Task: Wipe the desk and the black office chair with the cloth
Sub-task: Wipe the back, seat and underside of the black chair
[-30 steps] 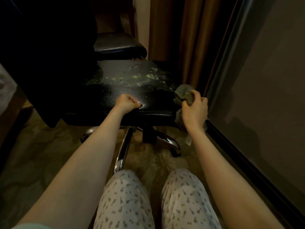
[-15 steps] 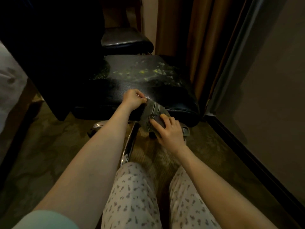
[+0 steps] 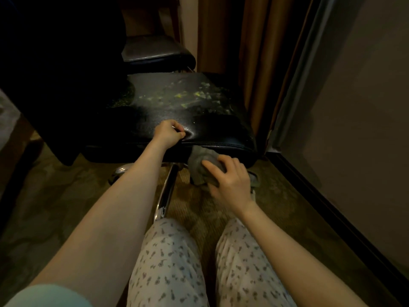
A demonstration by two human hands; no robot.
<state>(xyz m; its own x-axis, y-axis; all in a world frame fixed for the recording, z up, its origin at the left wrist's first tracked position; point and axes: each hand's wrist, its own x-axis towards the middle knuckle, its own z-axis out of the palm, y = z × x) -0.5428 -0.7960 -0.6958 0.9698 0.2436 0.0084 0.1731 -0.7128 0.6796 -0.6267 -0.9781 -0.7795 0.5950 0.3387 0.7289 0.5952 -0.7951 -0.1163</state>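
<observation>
The black office chair (image 3: pixel 212 129) stands in front of me, its worn seat flecked with pale peeled patches. My left hand (image 3: pixel 169 134) grips the front edge of the seat with curled fingers. My right hand (image 3: pixel 230 180) holds the grey cloth (image 3: pixel 199 165) bunched against the front face of the seat, just below the edge and right of my left hand. The chair's chrome base (image 3: pixel 166 191) shows under the seat. No desk is in view.
A dark chair back (image 3: pixel 55 74) fills the left. A black armrest pad (image 3: pixel 155 52) sits behind the seat. Brown curtains (image 3: pixel 243 52) hang at the back, a wall (image 3: pixel 365 129) with dark skirting runs along the right. My knees (image 3: pixel 172 251) are on the patterned carpet.
My right hand carried the cloth from the seat's right front corner to under the front edge near my left hand, then slid it slightly right. My left hand kept its grip.
</observation>
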